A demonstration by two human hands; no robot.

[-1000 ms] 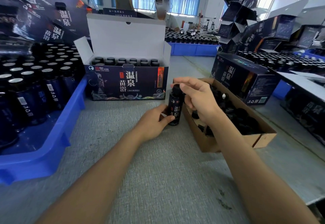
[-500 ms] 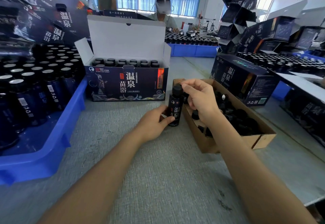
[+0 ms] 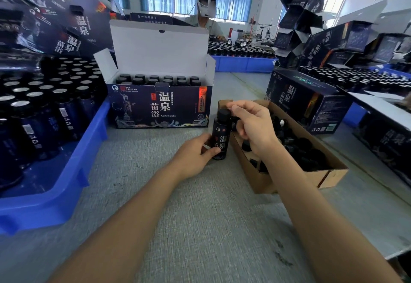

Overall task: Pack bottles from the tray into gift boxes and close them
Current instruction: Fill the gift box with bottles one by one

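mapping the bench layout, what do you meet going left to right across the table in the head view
blue tray full of bottles → open gift box → single bottle standing on the table → cardboard box of black caps → closed gift box

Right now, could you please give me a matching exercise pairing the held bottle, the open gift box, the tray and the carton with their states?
1 bottle
2 gift box
3 tray
4 carton

a lid up, white inside
b upright, gripped low by the left hand
c brown cardboard, open top
d blue plastic, far left

Pairs: 1-b, 2-a, 3-d, 4-c.
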